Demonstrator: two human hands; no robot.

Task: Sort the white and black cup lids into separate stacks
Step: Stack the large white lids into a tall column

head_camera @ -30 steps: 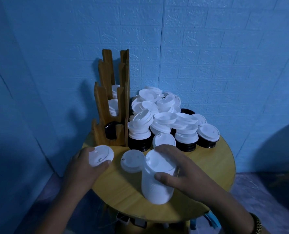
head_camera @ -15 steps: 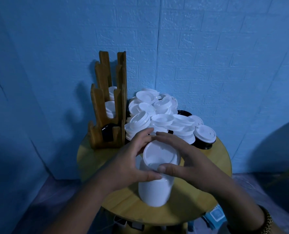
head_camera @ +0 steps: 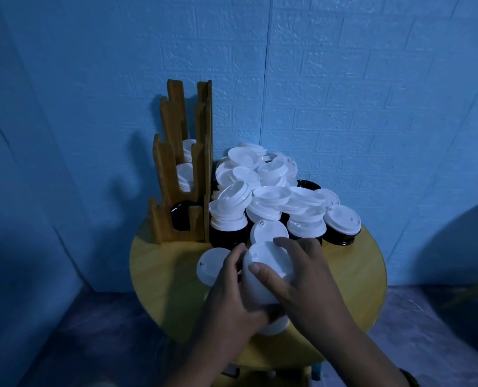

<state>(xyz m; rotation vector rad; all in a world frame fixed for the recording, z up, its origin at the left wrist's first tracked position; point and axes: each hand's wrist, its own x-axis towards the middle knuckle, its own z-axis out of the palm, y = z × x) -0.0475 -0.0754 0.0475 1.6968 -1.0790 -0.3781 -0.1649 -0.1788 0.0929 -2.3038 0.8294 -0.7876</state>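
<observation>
Hands (head_camera: pixel 302 286) clasping lid stack (head_camera: pixel 265 272), table edge (head_camera: pixel 367 305) near

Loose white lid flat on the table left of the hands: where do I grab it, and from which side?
I'd pinch the loose white lid by its rim from above, coming from its left over the table. It lies flat, top up, so only the rim offers purchase; the left hand gripping the white lid stack covers its right edge.

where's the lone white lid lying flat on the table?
Head view: the lone white lid lies flat on the yellow table, left of centre, beside the white lid stack, partly hidden by the left hand.
</observation>
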